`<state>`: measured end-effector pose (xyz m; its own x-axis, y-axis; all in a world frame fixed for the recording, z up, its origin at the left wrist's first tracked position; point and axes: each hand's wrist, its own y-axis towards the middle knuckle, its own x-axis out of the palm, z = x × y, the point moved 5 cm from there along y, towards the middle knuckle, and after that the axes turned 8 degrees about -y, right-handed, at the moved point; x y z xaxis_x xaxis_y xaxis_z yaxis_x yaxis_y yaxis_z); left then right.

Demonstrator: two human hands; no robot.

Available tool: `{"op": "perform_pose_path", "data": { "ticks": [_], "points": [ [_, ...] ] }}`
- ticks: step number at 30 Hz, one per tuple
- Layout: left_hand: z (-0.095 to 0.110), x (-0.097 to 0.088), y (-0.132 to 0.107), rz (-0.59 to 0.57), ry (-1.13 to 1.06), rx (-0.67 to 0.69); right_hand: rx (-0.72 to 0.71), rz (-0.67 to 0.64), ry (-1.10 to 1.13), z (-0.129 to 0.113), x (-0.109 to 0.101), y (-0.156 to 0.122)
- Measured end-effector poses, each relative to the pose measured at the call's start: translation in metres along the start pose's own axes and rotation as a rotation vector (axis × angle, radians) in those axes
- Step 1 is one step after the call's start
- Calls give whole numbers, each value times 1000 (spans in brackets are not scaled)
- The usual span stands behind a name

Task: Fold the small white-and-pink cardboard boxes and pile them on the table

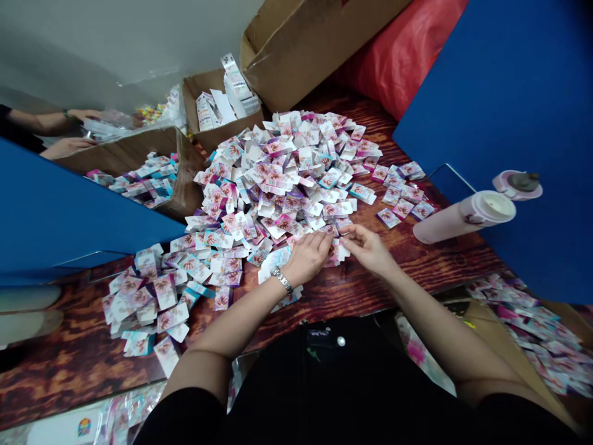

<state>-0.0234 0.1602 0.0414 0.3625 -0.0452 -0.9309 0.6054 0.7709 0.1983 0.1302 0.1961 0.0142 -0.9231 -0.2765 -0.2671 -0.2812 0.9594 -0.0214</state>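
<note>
A small printed carton (334, 252), pink and white with open white flaps, sits between my hands at the near edge of a heap. My left hand (309, 255), with a metal-banded watch on its wrist, is closed on the carton's left side, its fingers partly hiding it. From the right, my right hand (365, 248) pinches the carton's edge with thumb and forefinger. Flat, unfolded cartons (288, 296) lie under my left wrist. Just beyond my hands spreads the large heap of similar small cartons (282, 167), many with flaps standing open.
A pink bottle (445, 221) with its lid open stands right, near closed cartons (403, 209). Blue partitions (509, 111) flank the table. Cardboard boxes (222, 133) stand behind. Another person's hands (69, 147) work at far left. More cartons (148, 296) lie left.
</note>
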Motion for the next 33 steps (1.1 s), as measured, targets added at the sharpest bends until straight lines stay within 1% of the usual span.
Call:
{"op": "perform_pose_path", "data": {
  "ticks": [4,6,7,10,12,13,14,16,18,22,24,28,30,33],
  "points": [
    [-6,-6,-2,84,-70,-46,-95,16,-71,-20,1,-2],
    [-11,-7,-5,117,-114,-86,-160,61,-148,-28,-1,-7],
    [-12,-8,-6,136,-145,-109,-218,111,-209,-33,-2,-11],
    [-15,-14,-7,206,-262,-167,-456,276,-457,-50,-4,-24],
    [-12,-18,-6,241,-342,-158,-570,288,-564,-55,1,-30],
    [-9,-20,-6,250,-377,-140,-593,270,-579,-56,4,-31],
    [-7,-22,-5,254,-404,-124,-595,240,-576,-55,7,-31],
    [-4,-24,-5,252,-423,-115,-549,174,-528,-53,10,-30],
    [-4,-24,-5,230,-389,-124,-427,156,-404,-48,10,-27],
    [0,-25,-4,178,-245,-99,-122,219,-25,-36,7,-17],
    [2,-26,-4,189,-198,-90,-61,192,45,-35,10,-11],
    [2,-23,-6,220,-179,-152,-65,147,38,-41,12,-5],
    [2,-22,-6,218,-160,-177,-105,179,-92,-49,10,-7],
    [4,-22,-5,203,-126,-175,-248,261,-394,-66,10,-16]
  ]
}}
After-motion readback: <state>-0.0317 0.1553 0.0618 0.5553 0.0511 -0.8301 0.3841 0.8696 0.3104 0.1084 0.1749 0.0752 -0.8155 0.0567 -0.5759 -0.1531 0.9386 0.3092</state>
